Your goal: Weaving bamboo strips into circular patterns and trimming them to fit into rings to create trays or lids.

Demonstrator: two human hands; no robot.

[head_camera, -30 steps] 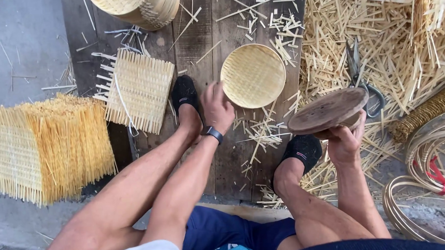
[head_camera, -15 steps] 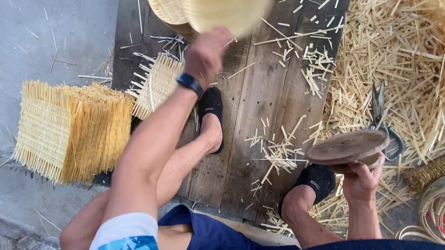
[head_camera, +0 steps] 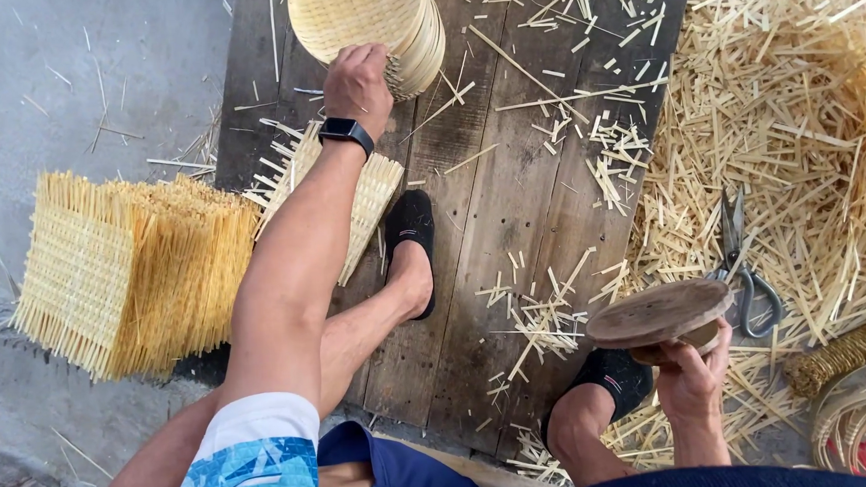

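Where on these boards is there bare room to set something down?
The clearest patch on the wooden boards lies between the black slipper and the cut strips further right. The grey concrete beyond the woven mat stack is mostly bare. Crowded: the straw pile around the scissors, and the top by the left hand on the stacked baskets.

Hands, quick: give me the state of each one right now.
Left hand: fingers curled on the stack of woven baskets.
Right hand: closed, holding the round wooden disc from below.
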